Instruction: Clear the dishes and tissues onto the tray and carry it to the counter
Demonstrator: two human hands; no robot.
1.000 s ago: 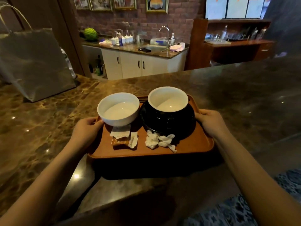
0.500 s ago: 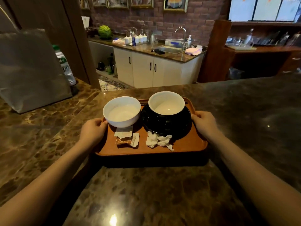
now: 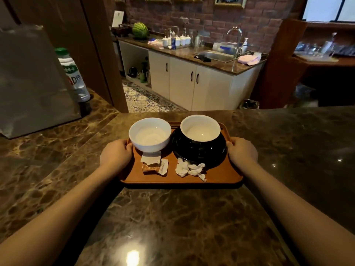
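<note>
An orange-brown tray (image 3: 221,175) lies on the brown marble counter (image 3: 172,217), well in from its near edge. On it stand a white bowl (image 3: 150,134) at the left and a second white bowl (image 3: 200,128) nested in a black dish (image 3: 199,150) at the right. In front of them lie torn wrappers (image 3: 154,163) and a crumpled white tissue (image 3: 189,168). My left hand (image 3: 115,154) grips the tray's left rim. My right hand (image 3: 242,151) grips the right rim.
A grey paper bag (image 3: 32,83) and a white bottle with a green cap (image 3: 74,73) stand on the counter at the left. Beyond the counter's far edge are white cabinets (image 3: 192,83), a sink (image 3: 217,55) and a watermelon (image 3: 140,30).
The tray, held by both hands, has moved forward from the counter's near edge to further in on the marble top. My view has come closer to the counter.
</note>
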